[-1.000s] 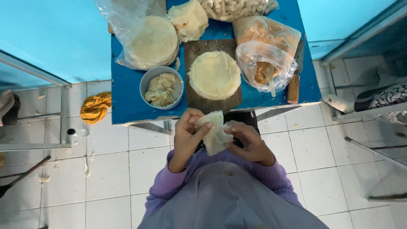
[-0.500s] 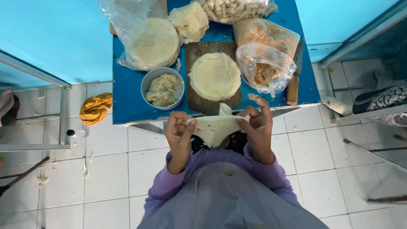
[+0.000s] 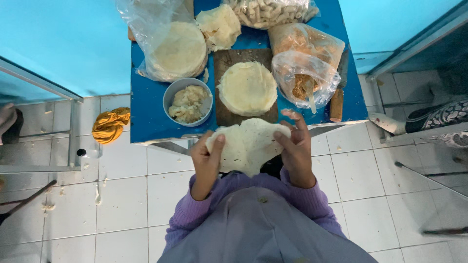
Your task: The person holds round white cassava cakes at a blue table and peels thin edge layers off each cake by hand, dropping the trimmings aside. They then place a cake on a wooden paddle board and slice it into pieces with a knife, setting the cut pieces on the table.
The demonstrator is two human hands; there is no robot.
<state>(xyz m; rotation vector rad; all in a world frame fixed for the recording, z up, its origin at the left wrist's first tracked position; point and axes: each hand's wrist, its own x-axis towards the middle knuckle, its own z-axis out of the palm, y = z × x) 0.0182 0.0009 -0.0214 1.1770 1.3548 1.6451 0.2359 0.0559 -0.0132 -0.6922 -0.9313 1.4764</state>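
Nearest the camera, the person's lap and purple sleeves (image 3: 195, 214) fill the lower centre of the view. Above them, both hands hold one thin, pale dough sheet (image 3: 247, 146) spread flat in the air, just short of the near edge of the blue worktop (image 3: 146, 112).

The left hand (image 3: 207, 158) takes the sheet at its 9 o'clock edge: thumb on top, fingers beneath, grip closed on the dough. The right hand (image 3: 295, 151) takes the 3 o'clock edge, thumb and fingertips pinching the rim, the other fingers loosely raised. The sheet hangs between the two hands and sags to a point at 6 o'clock.

On the worktop, at 12 o'clock from the sheet, a dark wooden board (image 3: 224, 107) carries a round stack of flat dough discs (image 3: 247, 87). At 10 o'clock, a grey bowl (image 3: 170, 95) holds lumpy pale filling. At 2 o'clock, an open clear bag (image 3: 304, 78) contains brownish material, probably a filling; the contents are not distinct. A wooden handle (image 3: 336, 104) lies just beside the bag.

Farther back, a plastic bag (image 3: 175, 51) encloses another stack of discs. On the tiled floor at 9 o'clock lies a yellow cloth (image 3: 109, 124).
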